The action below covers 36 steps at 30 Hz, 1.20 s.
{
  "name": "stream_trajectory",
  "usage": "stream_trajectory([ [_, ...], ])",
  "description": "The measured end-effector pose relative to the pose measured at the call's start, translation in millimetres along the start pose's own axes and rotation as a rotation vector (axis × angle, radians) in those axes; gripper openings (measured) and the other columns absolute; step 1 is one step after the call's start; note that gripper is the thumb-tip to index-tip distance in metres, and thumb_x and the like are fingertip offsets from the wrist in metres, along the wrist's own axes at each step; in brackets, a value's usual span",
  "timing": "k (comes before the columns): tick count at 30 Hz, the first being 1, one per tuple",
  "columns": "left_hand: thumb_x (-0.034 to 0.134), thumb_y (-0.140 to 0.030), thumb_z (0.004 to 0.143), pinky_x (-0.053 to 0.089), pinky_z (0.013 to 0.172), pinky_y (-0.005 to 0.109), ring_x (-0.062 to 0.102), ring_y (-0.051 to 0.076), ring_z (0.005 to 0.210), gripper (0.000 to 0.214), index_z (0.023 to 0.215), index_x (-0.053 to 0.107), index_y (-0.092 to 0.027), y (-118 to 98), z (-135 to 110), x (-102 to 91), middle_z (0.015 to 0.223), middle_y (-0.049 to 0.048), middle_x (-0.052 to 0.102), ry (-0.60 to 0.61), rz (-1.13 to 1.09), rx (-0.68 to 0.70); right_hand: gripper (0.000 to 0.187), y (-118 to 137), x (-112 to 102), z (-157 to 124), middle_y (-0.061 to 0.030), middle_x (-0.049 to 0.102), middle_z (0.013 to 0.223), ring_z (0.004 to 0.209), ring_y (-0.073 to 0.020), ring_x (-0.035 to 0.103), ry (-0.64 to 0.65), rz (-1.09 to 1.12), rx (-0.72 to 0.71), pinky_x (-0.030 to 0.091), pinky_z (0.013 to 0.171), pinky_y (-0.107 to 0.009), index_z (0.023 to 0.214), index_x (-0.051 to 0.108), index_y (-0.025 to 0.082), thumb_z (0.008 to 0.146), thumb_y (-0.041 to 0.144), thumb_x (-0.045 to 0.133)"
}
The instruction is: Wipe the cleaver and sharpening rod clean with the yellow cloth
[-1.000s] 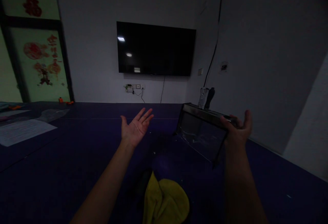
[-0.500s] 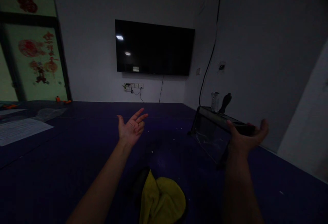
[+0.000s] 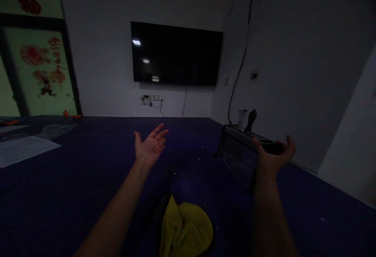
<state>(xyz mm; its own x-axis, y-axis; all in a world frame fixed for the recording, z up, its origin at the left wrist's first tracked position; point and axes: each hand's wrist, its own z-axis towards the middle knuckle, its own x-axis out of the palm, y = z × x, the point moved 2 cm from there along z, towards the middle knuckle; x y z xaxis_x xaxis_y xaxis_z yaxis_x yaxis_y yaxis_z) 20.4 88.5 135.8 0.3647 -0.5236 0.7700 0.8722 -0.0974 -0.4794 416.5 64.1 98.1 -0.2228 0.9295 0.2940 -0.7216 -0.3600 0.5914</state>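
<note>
My left hand point(image 3: 150, 146) is held out palm up above the dark blue surface, fingers apart and nothing in it. On the right, my right hand point(image 3: 274, 155) is wrapped over the near end of a black-framed box with a see-through side point(image 3: 239, 157). Its thumb and fingers lie on either side of the box's top edge. From the box top rise a shiny clear-silvery piece point(image 3: 242, 120) and a dark handle-like piece point(image 3: 251, 120), whose kinds I cannot make out. A crumpled yellow cloth point(image 3: 188, 227) with a dark edge lies between my forearms.
White printed sheets point(image 3: 28, 149) and a clear plastic bag point(image 3: 55, 131) lie at the left, with small orange items point(image 3: 76, 116) behind. A television point(image 3: 178, 53) hangs on the far wall above sockets point(image 3: 155, 98). A black cable point(image 3: 239, 71) runs down near the box.
My right hand and the near end of the box have shifted left, and the pieces on its top have moved left and slightly down. My left hand has hardly moved.
</note>
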Motion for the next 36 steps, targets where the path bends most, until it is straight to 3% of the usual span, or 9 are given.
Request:
stream_trajectory([
  [5, 0.011, -0.069, 0.081, 0.044, 0.046, 0.026, 0.058, 0.019, 0.062, 0.085, 0.131, 0.041, -0.007, 3, -2, 3.9, 0.098, 0.0206, 0.065, -0.001, -0.110, -0.050, 0.100, 0, 0, -3, -0.0097, 0.052, 0.111, 0.097, -0.0258, 0.054, -0.046, -0.013, -0.013, 0.044, 0.087, -0.045, 0.127, 0.040, 0.017, 0.045, 0.061, 0.075],
  [8, 0.014, -0.065, 0.083, 0.051, 0.065, 0.033, 0.062, 0.026, 0.088, 0.080, 0.136, 0.034, -0.008, 6, -4, 9.8, 0.114, 0.0222, 0.059, 0.013, -0.195, -0.098, 0.099, 0, 0, -3, -0.0108, 0.054, 0.109, 0.097, -0.0267, 0.055, -0.057, 0.019, -0.002, 0.044, 0.086, -0.044, 0.126, 0.043, 0.015, 0.044, 0.059, 0.077],
  [13, 0.018, -0.066, 0.083, 0.043, 0.088, 0.047, 0.042, 0.036, 0.122, 0.080, 0.141, 0.024, -0.012, 11, -6, 19.5, 0.136, 0.0233, 0.040, 0.078, -0.243, -0.172, 0.096, 0, -2, -4, -0.0109, 0.054, 0.109, 0.096, -0.0271, 0.055, -0.065, 0.034, -0.008, 0.044, 0.087, -0.045, 0.125, 0.045, 0.015, 0.045, 0.056, 0.077],
  [20, 0.017, -0.068, 0.081, 0.037, 0.094, 0.052, 0.040, 0.037, 0.124, 0.081, 0.140, 0.027, -0.014, 13, -6, 19.4, 0.138, 0.0225, 0.038, 0.142, -0.226, -0.221, 0.097, -6, -1, -5, -0.0097, 0.054, 0.110, 0.100, -0.0264, 0.054, -0.028, 0.000, -0.010, 0.041, 0.089, -0.044, 0.127, 0.041, 0.016, 0.047, 0.059, 0.075],
  [26, 0.018, -0.067, 0.082, 0.041, 0.089, 0.052, 0.042, 0.037, 0.122, 0.078, 0.136, 0.033, -0.013, 13, -5, 17.9, 0.130, 0.0222, 0.046, 0.061, -0.186, -0.191, 0.102, -1, -3, -5, -0.0186, 0.048, 0.127, 0.113, -0.0313, 0.048, 0.011, -0.028, -0.032, 0.035, 0.096, -0.047, 0.132, 0.037, 0.012, 0.050, 0.062, 0.072],
  [31, 0.014, -0.066, 0.083, 0.042, 0.087, 0.052, 0.042, 0.036, 0.122, 0.077, 0.132, 0.039, -0.012, 11, -4, 16.6, 0.129, 0.0216, 0.048, 0.021, -0.155, -0.143, 0.104, 28, -6, -6, -0.0256, 0.032, 0.140, 0.131, -0.0399, 0.024, -0.029, -0.214, -0.033, 0.014, 0.103, -0.058, 0.136, 0.034, 0.009, 0.053, 0.062, 0.071],
  [33, 0.014, -0.066, 0.083, 0.043, 0.087, 0.051, 0.042, 0.035, 0.122, 0.076, 0.131, 0.041, -0.012, 12, -3, 15.5, 0.128, 0.0212, 0.048, 0.006, -0.137, -0.134, 0.094, 53, -3, -6, -0.0241, 0.027, 0.143, 0.133, -0.0372, 0.020, -0.083, -0.192, -0.050, 0.013, 0.104, -0.058, 0.137, 0.032, 0.011, 0.064, 0.061, 0.064],
  [36, 0.015, -0.065, 0.083, 0.043, 0.087, 0.048, 0.044, 0.033, 0.122, 0.074, 0.128, 0.044, -0.014, 15, -1, 15.7, 0.129, 0.0199, 0.048, -0.009, -0.094, -0.142, 0.060, 103, 9, -14, -0.0166, 0.027, 0.145, 0.134, -0.0304, 0.020, -0.081, -0.069, -0.189, 0.016, 0.103, -0.059, 0.137, 0.033, 0.016, 0.088, 0.051, 0.034],
])
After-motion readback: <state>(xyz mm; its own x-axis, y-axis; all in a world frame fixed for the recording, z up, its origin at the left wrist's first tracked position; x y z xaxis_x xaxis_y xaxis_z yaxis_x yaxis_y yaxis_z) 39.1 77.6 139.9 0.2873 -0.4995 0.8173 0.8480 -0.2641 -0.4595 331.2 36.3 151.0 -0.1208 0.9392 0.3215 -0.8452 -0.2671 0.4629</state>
